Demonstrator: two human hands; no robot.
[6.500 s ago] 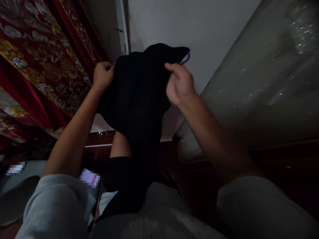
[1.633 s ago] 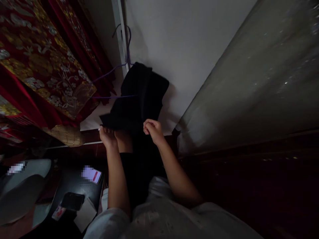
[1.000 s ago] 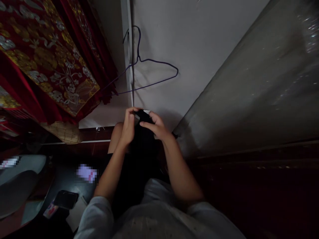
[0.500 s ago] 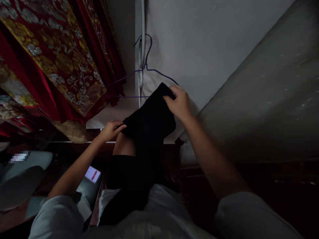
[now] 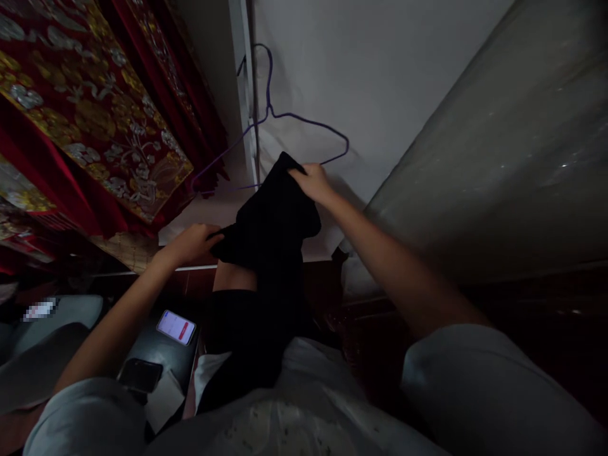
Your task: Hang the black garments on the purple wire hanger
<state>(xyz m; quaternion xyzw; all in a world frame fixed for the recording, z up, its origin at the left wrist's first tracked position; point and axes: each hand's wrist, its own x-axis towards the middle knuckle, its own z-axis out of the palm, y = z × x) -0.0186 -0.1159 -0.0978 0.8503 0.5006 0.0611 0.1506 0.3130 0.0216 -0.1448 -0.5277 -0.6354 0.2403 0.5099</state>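
Observation:
A black garment [image 5: 278, 206] is stretched between my two hands in front of my legs; in the dim light its cut is hard to make out. My left hand [image 5: 194, 244] pinches its lower left end. At its upper right edge, my right hand [image 5: 311, 182] grips the cloth between thumb and fingers. Just behind the garment hangs a purple wire hanger [image 5: 308, 120], hooked at the white upright strip [image 5: 244, 82] by the wall. The garment hides part of the hanger's lower bar.
On the left hangs a red cloth [image 5: 118, 120] with gold and silver embroidery. Below it, a lit phone [image 5: 176, 327], a dark phone-like object [image 5: 141, 375] and a white paper-like piece [image 5: 164, 400] lie on a dark seat. A large greyish plastic-like sheet [image 5: 503, 171] slopes along the right.
Both hands have shifted left with the garment, and my left hand has pulled its end further out. More of the hanger's right side shows. The camera view has also shifted slightly.

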